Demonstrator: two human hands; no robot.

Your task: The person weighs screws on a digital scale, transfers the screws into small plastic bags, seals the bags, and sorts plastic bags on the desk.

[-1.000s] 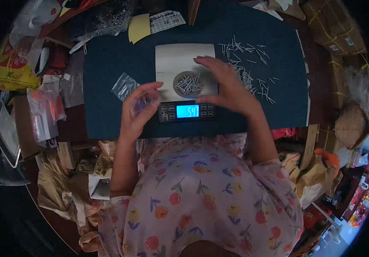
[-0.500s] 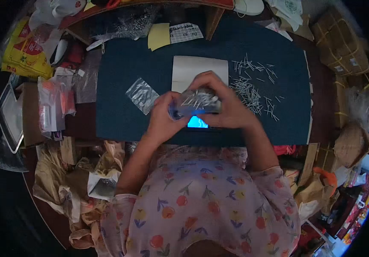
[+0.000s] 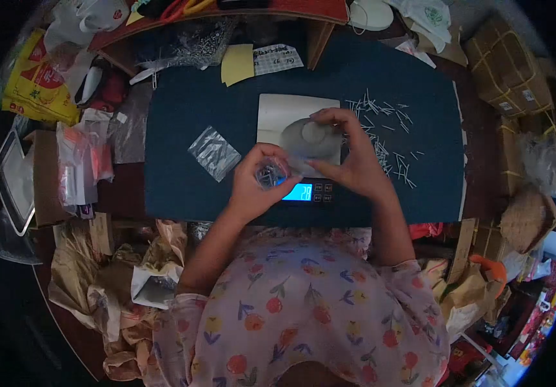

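Note:
My left hand (image 3: 253, 187) is wrapped round a small clear plastic bag (image 3: 269, 173) that has metal nails inside. In my right hand (image 3: 355, 158) is a round grey dish (image 3: 311, 138), tilted toward the bag, with no nails seen in it. Both are held over a kitchen scale (image 3: 278, 109), whose lit blue display (image 3: 299, 191) shows digits that look like 28. Loose nails (image 3: 381, 151) lie scattered on the dark mat, right of the scale. Left of my left hand lies a flat clear plastic bag (image 3: 214, 153).
A yellow paper (image 3: 237, 64) and a written note (image 3: 278, 58) lie behind the scale, below a wooden shelf (image 3: 226, 14). Plastic packets (image 3: 84, 158) and a cardboard box (image 3: 49, 177) stand at the left. Tied cartons (image 3: 507, 64) are stacked at the right.
The nails that were in the dish on the scale are now in the bag in my left hand. My right hand has lifted and tilted the dish, and the display reading has dropped.

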